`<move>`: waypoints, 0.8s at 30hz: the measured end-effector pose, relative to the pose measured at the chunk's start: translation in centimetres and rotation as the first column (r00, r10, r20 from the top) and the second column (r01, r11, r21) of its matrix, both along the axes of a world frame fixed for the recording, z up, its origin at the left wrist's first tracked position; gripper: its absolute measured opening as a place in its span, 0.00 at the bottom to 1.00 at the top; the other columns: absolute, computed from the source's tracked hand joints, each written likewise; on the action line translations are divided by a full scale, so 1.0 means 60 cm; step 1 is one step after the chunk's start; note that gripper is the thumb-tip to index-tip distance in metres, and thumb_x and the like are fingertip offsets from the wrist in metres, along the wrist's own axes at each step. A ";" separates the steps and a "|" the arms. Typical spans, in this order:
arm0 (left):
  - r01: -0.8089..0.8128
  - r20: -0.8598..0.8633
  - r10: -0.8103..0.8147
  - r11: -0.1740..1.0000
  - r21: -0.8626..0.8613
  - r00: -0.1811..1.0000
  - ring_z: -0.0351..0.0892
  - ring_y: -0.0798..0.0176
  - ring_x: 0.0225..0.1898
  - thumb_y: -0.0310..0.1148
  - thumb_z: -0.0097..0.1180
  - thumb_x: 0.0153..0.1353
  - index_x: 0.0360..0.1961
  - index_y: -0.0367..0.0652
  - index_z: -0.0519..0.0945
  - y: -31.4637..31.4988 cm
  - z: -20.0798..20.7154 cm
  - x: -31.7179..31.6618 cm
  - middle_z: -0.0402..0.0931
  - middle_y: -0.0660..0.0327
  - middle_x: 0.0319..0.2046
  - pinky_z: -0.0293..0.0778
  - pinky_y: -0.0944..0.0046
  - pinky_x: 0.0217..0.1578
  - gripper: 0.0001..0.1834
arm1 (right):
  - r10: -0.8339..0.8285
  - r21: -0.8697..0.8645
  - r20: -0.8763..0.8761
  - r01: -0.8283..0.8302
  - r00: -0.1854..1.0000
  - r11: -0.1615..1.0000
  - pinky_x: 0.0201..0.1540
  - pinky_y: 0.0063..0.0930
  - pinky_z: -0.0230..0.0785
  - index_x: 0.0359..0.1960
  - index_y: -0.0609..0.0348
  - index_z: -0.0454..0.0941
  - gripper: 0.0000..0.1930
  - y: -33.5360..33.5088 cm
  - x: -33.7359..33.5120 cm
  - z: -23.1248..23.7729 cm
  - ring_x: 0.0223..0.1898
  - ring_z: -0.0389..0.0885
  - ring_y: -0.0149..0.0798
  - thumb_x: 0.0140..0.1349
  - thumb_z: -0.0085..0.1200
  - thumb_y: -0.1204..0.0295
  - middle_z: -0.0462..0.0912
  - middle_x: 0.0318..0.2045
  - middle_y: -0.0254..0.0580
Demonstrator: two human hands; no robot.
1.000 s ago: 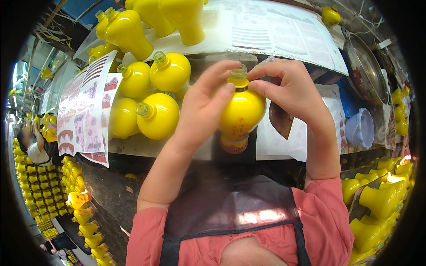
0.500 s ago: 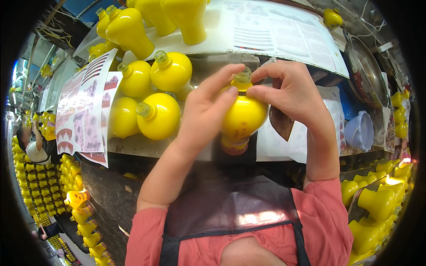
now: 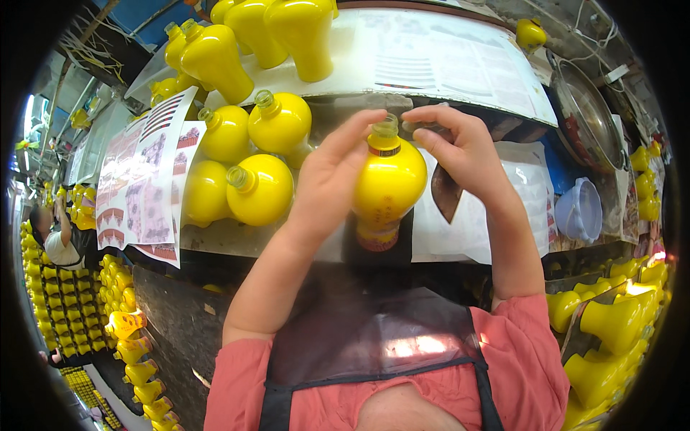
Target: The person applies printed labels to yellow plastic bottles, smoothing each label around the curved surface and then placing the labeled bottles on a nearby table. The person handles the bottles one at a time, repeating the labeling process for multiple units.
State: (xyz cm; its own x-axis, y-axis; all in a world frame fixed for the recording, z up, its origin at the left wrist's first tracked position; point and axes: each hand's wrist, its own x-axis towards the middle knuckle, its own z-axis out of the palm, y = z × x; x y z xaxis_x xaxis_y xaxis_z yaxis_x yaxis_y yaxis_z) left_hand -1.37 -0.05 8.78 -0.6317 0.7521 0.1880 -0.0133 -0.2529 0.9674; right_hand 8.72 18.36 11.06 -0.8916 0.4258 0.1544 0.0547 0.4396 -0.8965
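A glossy yellow bottle (image 3: 392,179) with a clear glass neck stands upright in front of me on a dark patch. A narrow dark patterned band (image 3: 384,151) circles the base of its neck, and reddish print marks its lower body. My left hand (image 3: 332,169) is closed against the bottle's left side, its index finger reaching to the neck. On the right, my right hand (image 3: 463,151) is apart from the bottle, fingers bent near the neck. Tucked in it is a flat, pointed brown scraper-like piece (image 3: 445,195), its tip hanging below the palm.
Several yellow bottles (image 3: 260,190) stand close on the left, beside printed decal sheets (image 3: 140,187). Further sheets (image 3: 489,215) lie right of the bottle. A pale blue bucket (image 3: 579,212) and a round metal pan (image 3: 589,111) are at the right. Another person (image 3: 61,241) is far left.
My right hand has drawn away from the bottle's neck band, to the right. My left thumb has come off the band, which shows more fully. The view has shifted slightly.
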 end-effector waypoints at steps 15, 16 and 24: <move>-0.091 -0.259 0.070 0.993 -0.069 0.963 0.75 0.72 0.49 0.28 0.62 0.67 0.49 0.39 0.81 -0.004 0.033 -0.001 0.78 0.64 0.46 0.72 0.70 0.52 0.11 | 0.046 0.123 -0.286 -0.011 0.957 0.992 0.32 0.25 0.72 0.47 0.55 0.81 0.11 -0.086 0.076 -0.011 0.25 0.79 0.31 0.64 0.54 0.81 0.86 0.37 0.40; -0.108 -0.297 0.083 0.992 -0.067 0.951 0.75 0.71 0.48 0.28 0.64 0.65 0.48 0.39 0.81 -0.003 0.034 0.001 0.78 0.64 0.45 0.73 0.70 0.51 0.11 | 0.033 0.132 -0.304 0.007 0.952 0.991 0.32 0.25 0.73 0.47 0.56 0.81 0.11 -0.086 0.075 -0.013 0.25 0.79 0.32 0.64 0.54 0.81 0.86 0.37 0.41; -0.091 -0.170 0.085 0.995 -0.029 0.982 0.76 0.70 0.49 0.24 0.66 0.62 0.45 0.39 0.81 -0.014 0.036 0.003 0.80 0.64 0.43 0.73 0.71 0.50 0.11 | -0.033 0.083 -0.315 0.062 0.948 0.995 0.31 0.24 0.72 0.46 0.57 0.81 0.12 -0.081 0.068 -0.010 0.24 0.79 0.32 0.63 0.52 0.81 0.85 0.34 0.41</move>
State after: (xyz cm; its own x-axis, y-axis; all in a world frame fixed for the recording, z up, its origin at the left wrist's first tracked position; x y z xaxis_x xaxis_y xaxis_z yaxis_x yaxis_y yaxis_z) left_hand -1.20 -0.91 10.95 -0.6575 0.7031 0.2707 0.1717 -0.2100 0.9625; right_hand 12.79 13.52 10.46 -0.7711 0.4374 0.4627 -0.1997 0.5239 -0.8280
